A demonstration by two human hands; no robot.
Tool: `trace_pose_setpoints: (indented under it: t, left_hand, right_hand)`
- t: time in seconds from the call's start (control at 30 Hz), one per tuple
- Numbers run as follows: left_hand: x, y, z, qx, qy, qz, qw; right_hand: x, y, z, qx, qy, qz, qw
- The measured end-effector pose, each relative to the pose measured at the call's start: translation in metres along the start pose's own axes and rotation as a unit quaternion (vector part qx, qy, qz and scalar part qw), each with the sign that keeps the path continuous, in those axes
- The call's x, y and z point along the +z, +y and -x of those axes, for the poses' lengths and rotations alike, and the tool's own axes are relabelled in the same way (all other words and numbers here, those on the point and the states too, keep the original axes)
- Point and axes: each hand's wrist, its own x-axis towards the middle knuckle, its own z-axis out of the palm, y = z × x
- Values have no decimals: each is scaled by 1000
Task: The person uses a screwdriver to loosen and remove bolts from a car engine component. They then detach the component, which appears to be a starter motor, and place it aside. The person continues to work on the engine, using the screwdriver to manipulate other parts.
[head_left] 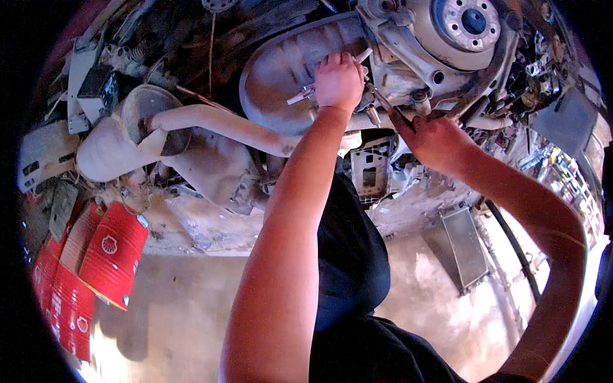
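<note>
Under a vehicle, my left hand (340, 82) is closed around a pale metal bar (299, 97), whose ends stick out on both sides of the fist. It is held in front of a rounded dark grey tank-like part (274, 70). To the right, my right hand (440, 143) is closed on a slim dark-handled tool (397, 116); its tip points up left, close to my left hand. Its exact kind is hard to make out. A short shiny metal fitting (373, 116) shows below the tool's tip. What the tip touches is hidden.
A pale exhaust pipe (217, 122) runs left to a muffler (105, 150). A brake disc (440, 32) sits at the upper right. Red metal drums (113, 246) stand at the left. A flat radiator-like panel (465, 246) lies at the lower right, beside a dark hose (514, 249).
</note>
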Motion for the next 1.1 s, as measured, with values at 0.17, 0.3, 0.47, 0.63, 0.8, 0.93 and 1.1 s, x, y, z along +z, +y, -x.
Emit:
trace_pose_setpoints:
  t: [0.17, 0.3, 0.47, 0.63, 0.8, 0.93, 1.1]
  left_hand:
    - [2, -2, -1, -13, 39, 3, 999]
    - [-2, -4, 0, -24, 12, 38, 999]
    - [0, 2, -2, -38, 27, 37, 998]
    - [-3, 3, -5, -32, 32, 34, 998]
    - [-3, 2, -5, -20, 37, 23, 999]
    - [2, 0, -3, -23, 31, 22, 999]
    - [3, -3, 1, -39, 33, 8, 999]
  right_hand:
    - [-16, -1, -11, 227, 77, -455, 858]
    - [-31, 5, -21, 431, -1, -813, 391]
    - [-42, 2, -39, 435, 5, -797, 419]
    - [-22, 0, -50, 375, 53, -590, 713]
    - [-37, 12, -56, 302, -49, -444, 842]
    - [-29, 1, -54, 301, 38, -430, 850]
    - [-28, -2, -56, 303, -1, -460, 835]
